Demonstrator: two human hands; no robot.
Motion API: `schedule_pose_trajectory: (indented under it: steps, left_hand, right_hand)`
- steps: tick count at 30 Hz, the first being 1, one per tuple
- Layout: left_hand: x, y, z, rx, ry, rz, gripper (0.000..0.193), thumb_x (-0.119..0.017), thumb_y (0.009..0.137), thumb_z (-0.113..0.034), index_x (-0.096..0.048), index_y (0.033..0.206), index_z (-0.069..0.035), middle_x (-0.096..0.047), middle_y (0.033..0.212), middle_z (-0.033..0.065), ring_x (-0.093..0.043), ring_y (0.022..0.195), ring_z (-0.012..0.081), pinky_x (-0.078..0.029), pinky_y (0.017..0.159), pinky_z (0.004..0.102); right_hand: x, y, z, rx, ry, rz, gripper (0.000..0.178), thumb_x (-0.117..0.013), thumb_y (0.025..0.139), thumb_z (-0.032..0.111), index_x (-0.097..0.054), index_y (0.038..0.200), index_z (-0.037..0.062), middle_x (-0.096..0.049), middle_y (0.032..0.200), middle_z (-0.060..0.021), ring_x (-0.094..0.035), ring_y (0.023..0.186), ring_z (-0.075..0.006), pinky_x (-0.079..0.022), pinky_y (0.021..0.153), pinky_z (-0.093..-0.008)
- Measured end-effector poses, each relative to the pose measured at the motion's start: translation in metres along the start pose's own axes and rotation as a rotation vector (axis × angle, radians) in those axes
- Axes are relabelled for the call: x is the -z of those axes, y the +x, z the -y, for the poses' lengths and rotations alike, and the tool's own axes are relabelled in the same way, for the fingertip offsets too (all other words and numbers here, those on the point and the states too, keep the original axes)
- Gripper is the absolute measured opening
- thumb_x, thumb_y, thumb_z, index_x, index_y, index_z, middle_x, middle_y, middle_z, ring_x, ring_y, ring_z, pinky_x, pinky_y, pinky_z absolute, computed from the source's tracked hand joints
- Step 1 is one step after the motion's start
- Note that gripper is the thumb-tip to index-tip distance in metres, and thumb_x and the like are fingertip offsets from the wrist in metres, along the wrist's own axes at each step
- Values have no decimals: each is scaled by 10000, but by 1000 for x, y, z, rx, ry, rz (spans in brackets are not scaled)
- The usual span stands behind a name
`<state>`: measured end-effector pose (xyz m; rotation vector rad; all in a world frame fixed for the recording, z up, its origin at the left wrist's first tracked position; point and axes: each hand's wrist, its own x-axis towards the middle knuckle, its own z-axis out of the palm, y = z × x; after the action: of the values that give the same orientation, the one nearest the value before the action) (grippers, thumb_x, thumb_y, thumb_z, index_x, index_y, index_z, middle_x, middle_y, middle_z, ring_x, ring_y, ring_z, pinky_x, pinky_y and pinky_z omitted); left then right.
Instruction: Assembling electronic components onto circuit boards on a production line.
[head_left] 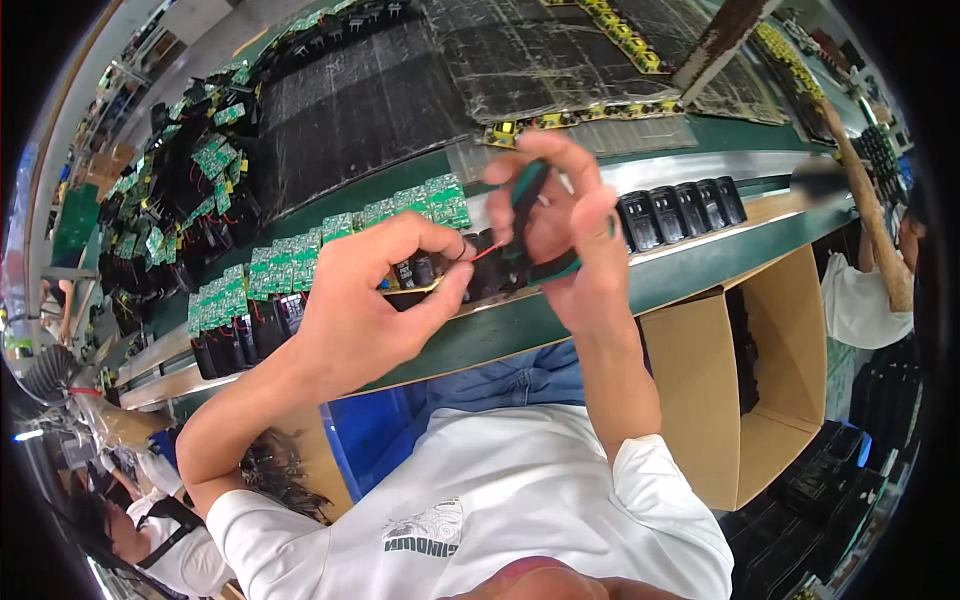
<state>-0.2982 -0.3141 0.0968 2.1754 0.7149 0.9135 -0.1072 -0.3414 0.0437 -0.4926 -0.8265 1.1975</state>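
My left hand (365,290) pinches a small circuit board (408,274) with black cylindrical parts and a yellowish edge. A thin red wire (488,250) stretches from its fingertips toward my right hand (582,225). That hand, a little blurred, has its fingers around a pliers-like tool (528,195) with green and black handles; the jaws are hard to make out. Under and left of my left hand runs a row of green circuit boards (285,265) resting against black casings (272,325). Beyond my right hand stand several black casings (680,210) in line.
Boards and wires are heaped (205,180) at the far left. Black mats (350,110) and yellow component strips (620,40) lie beyond, near a metal post (725,45). A cardboard box (690,390) stands at right, a blue bin (370,430) below the bench. Other people are at both sides.
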Motion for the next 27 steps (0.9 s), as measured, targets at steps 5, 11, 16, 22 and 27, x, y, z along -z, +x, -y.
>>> schedule_pose_trajectory:
  steps: [5,11,16,22,27]
  left_hand:
    - [-7,-15,33,-24,250,126,222,-763,771,5,-695,976,-47,-660,926,52,-607,767,206,-493,698,301]
    - [-32,-9,65,-353,646,153,194,-711,826,-95,-688,1014,-57,-601,980,53,-560,797,195,-440,694,298]
    - [-40,-3,77,-436,745,178,193,-658,866,-134,-677,1043,-60,-576,1001,63,-532,817,191,-404,698,295]
    - [-42,-2,78,-443,767,207,206,-650,866,-135,-676,1053,-53,-564,992,65,-521,815,192,-395,697,302]
    - [-43,-2,78,-442,784,211,203,-649,861,-144,-674,1041,-54,-558,985,69,-515,815,196,-392,699,308]
  right_hand:
    - [13,-6,-17,85,105,-101,410,-445,1086,490,-560,963,117,-531,883,-65,-447,734,-173,-383,668,-310]
    - [15,-26,-28,254,-46,-178,400,-414,1087,478,-480,897,133,-439,757,-30,-361,652,-152,-342,615,-326]
    - [24,-37,-41,431,-65,-118,276,-462,1033,320,-496,895,83,-480,754,-60,-371,646,-160,-365,612,-329]
    - [26,-40,-43,489,-84,-60,181,-488,979,218,-515,886,65,-510,756,-72,-381,652,-168,-378,613,-352]
    - [24,-41,-44,502,-116,-67,171,-503,968,215,-520,893,62,-518,759,-74,-389,653,-168,-375,612,-343]
